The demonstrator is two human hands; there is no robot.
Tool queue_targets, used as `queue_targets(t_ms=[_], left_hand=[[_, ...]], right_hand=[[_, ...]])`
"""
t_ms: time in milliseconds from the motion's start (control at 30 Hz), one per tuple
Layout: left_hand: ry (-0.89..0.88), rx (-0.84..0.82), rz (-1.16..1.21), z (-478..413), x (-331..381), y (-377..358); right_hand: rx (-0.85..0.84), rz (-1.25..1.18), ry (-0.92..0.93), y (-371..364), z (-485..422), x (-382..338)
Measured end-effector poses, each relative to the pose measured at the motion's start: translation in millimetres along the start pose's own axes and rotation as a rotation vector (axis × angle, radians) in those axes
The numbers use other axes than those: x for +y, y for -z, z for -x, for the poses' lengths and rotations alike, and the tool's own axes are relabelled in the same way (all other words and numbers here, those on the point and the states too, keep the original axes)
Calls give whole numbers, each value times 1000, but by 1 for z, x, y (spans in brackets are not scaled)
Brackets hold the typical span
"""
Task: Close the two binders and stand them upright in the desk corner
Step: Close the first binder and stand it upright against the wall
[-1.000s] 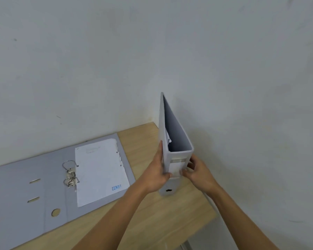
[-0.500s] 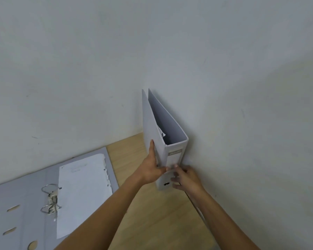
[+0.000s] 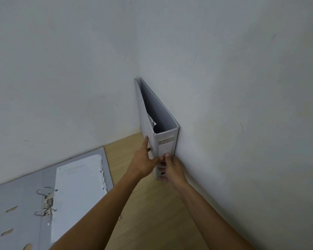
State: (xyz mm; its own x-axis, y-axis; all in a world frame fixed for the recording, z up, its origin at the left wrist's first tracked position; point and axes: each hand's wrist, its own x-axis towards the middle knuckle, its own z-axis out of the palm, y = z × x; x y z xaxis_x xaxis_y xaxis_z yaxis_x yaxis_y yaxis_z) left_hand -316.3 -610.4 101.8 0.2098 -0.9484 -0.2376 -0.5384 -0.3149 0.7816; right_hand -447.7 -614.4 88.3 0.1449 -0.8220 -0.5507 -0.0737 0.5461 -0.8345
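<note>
A grey binder [image 3: 165, 141] stands upright and closed in the desk corner, its right cover against the right wall, its labelled spine facing me. My left hand [image 3: 145, 159] grips its left cover and spine edge. My right hand [image 3: 172, 168] holds the lower spine on the right side. A second grey binder [image 3: 22, 204] lies open and flat on the desk at the left, with its metal rings [image 3: 45, 202] up and a white punched sheet [image 3: 78, 192] on its right half.
The wooden desk [image 3: 152, 222] runs between the back wall [image 3: 61, 87] and the right wall [image 3: 251, 123]. Bare desk surface lies between the open binder and the standing one.
Both hands have pushed the upright binder back and to the right, into the corner against the right wall. The open binder has not moved.
</note>
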Motion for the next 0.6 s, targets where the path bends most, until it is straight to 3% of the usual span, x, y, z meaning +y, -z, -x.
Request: queue_targets(t_ms=[367,600], left_hand=[[129,-185,52,46,-47,26],[394,-21,285,126,-122,80]], right_hand=[[-22,-39,-22,3,1,18],[-189,77,-53,-50,27,44]])
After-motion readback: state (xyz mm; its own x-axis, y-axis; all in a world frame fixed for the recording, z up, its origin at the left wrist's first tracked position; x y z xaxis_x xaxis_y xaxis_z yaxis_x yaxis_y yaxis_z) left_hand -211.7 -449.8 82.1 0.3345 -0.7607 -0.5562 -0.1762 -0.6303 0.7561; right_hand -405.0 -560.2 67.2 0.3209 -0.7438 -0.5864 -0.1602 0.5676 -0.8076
